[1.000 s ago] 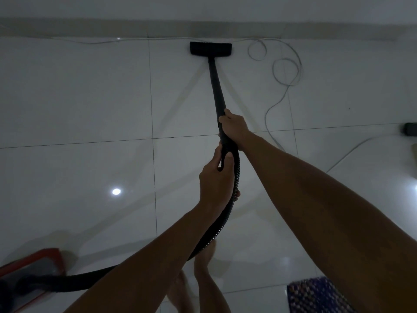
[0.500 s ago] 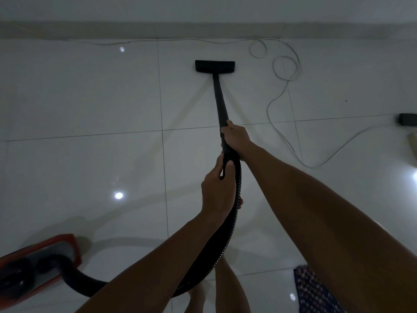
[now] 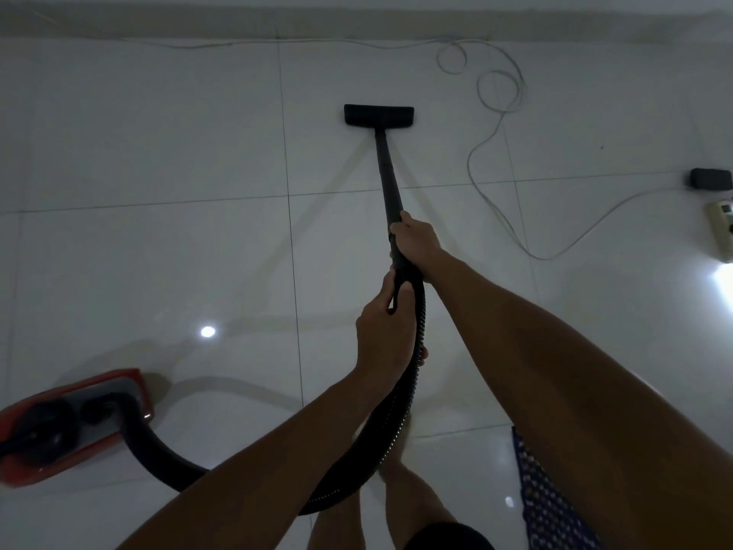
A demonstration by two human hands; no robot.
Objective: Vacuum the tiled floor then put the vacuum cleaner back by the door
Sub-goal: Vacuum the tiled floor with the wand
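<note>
A black vacuum wand (image 3: 388, 176) runs forward over the white tiled floor (image 3: 158, 252) to a flat black floor head (image 3: 378, 114) lying on the tiles. My right hand (image 3: 416, 246) grips the wand's upper end. Just behind it, my left hand (image 3: 386, 337) grips the handle where the ribbed black hose (image 3: 404, 414) begins. The hose curves down and left to the red canister vacuum cleaner (image 3: 75, 426) at the lower left.
A thin white cable (image 3: 496, 125) loops over the floor right of the floor head and runs to a small black box (image 3: 710, 179) and a white power strip (image 3: 722, 228) at the right edge. A patterned mat (image 3: 551, 506) lies lower right. The wall base (image 3: 357, 25) runs across the top.
The floor head has come back from the wall base toward me along the tiles. The red canister has come further into view at the lower left. Both hands keep their grip.
</note>
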